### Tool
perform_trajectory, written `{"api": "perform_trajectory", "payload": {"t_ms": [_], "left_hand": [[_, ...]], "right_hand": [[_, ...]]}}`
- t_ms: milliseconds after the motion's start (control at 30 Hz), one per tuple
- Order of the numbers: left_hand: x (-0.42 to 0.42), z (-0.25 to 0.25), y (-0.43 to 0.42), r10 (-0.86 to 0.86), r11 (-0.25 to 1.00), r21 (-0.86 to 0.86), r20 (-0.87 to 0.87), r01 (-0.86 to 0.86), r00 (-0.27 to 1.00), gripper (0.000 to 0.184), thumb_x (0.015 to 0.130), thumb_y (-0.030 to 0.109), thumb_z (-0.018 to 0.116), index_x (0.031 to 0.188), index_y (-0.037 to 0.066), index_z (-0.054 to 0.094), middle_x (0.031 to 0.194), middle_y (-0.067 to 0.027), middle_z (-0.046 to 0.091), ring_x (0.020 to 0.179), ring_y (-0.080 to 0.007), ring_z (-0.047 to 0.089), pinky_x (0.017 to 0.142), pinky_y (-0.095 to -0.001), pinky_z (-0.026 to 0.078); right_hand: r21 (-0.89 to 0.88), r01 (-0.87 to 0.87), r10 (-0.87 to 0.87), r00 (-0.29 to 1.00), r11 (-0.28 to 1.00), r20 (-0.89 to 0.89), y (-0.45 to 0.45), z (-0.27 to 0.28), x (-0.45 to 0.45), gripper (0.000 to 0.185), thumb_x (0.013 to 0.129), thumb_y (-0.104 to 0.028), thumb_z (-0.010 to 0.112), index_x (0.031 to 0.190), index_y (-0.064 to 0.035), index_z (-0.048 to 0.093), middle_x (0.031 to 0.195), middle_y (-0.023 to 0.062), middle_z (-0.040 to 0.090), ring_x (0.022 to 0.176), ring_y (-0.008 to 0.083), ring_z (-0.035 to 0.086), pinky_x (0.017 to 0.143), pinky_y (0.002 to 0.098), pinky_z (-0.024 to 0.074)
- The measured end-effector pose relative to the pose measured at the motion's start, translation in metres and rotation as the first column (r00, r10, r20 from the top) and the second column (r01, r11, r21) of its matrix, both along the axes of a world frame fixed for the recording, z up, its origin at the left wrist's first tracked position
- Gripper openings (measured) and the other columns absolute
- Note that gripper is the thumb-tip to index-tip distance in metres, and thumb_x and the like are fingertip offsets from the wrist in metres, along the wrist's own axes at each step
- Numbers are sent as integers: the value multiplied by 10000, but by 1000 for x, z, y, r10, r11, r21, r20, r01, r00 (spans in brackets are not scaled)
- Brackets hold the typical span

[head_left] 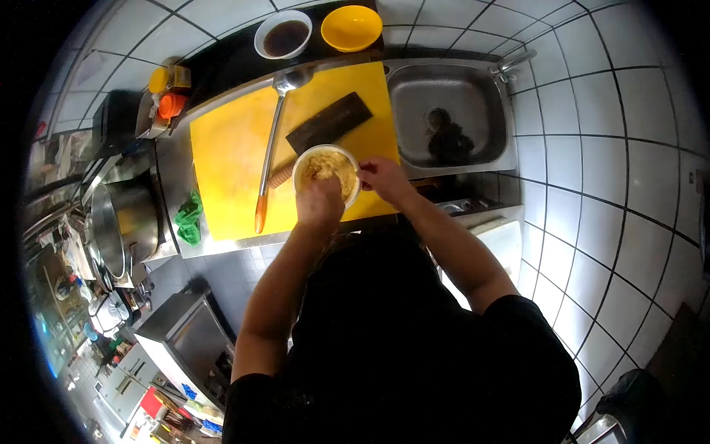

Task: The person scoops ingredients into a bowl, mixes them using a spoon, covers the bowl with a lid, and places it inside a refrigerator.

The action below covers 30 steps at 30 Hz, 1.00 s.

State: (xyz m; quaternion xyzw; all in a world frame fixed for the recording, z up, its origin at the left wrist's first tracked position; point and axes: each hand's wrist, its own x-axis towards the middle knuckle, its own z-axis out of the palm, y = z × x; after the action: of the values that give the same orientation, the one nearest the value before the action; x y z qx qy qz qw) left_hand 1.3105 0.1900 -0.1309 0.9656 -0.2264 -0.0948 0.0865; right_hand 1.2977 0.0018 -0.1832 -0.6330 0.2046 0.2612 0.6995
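A white bowl (pixel 296 172) with a pale yellow, lumpy mixture (pixel 330 161) stands near the front of the yellow cutting board (pixel 233 148). My left hand (pixel 319 201) reaches into the bowl, its fingers bent down at the mixture; the fingertips are hidden. On the bowl's right rim, my right hand (pixel 382 178) pinches the edge between thumb and fingers. Behind the bowl lies a cleaver with a dark, broad blade (pixel 330 122), its ribbed wooden handle (pixel 281 176) to the left of the bowl. Further left a long metal ladle (pixel 273 137) with an orange-brown handle rests on the board.
Behind the board stand a white bowl of dark liquid (pixel 287 37) and a yellow bowl (pixel 352 28). A metal sink (pixel 462 111) holding something dark is at the right. Left are a green cloth (pixel 189 218), a large pot (pixel 126 229) and lidded containers (pixel 171 105).
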Motion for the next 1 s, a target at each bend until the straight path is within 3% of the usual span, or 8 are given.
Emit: {"api": "perform_trajectory", "payload": {"t_ms": [67,233,400,500,600,767,833,1000], "left_hand": [[-17,22,5,-83,987,114,-219,110,972,122,852,128,555,845,90,671,781,-142,703,670,-339,687,576,-467,531],[-5,14,57,128,991,61,-88,-123,988,121,848,98,554,813,97,670,740,-141,690,676,-329,690,607,-435,545],[11,-5,9,61,996,-75,111,-53,992,72,805,130,580,750,97,613,701,-142,667,606,-331,663,516,-440,514],[-17,4,18,-32,999,30,-193,38,981,63,807,124,574,778,106,628,728,-152,668,669,-361,670,614,-469,533],[-23,8,56,97,994,-39,-155,-104,983,107,842,118,554,819,104,658,729,-147,681,714,-350,691,643,-475,536],[20,-3,22,191,981,-36,21,-190,981,116,829,116,557,738,106,629,717,-143,676,638,-330,675,550,-458,525],[14,-5,4,37,988,-154,77,-25,996,88,811,97,564,746,97,623,723,-158,666,656,-352,666,561,-460,524],[-24,4,47,-15,998,-60,-139,7,990,69,817,114,588,759,107,623,712,-144,662,655,-351,665,593,-457,533]], "right_hand": [[-22,-17,17,1000,1000,5,-1,-8,0,231,942,-131,650,1107,31,651,988,114,686,866,176,674,794,309,565],[-20,-32,32,999,999,-13,-1,2,-3,217,934,-112,653,1096,31,636,964,117,678,845,185,675,770,306,575],[-51,-104,102,993,993,-54,0,5,-6,207,935,-99,650,1092,31,616,961,124,674,842,188,685,740,293,584],[-84,-141,139,990,987,-28,-2,-3,-7,194,938,-89,644,1085,36,617,954,124,675,842,183,686,744,289,584],[26,-12,11,1000,1000,20,2,-27,-15,241,924,-159,665,1043,45,621,873,136,699,677,191,678,652,331,555],[-28,-104,103,994,994,-48,3,-16,-11,196,933,-80,655,1082,42,616,925,123,676,791,179,685,717,281,584],[-48,-124,124,992,991,-16,0,-20,-11,214,926,-107,665,1072,42,617,887,126,678,747,187,680,695,296,576],[1,-106,106,993,994,-50,-4,-20,-12,245,918,-171,677,1038,38,629,827,115,683,681,194,659,666,322,557]]}}
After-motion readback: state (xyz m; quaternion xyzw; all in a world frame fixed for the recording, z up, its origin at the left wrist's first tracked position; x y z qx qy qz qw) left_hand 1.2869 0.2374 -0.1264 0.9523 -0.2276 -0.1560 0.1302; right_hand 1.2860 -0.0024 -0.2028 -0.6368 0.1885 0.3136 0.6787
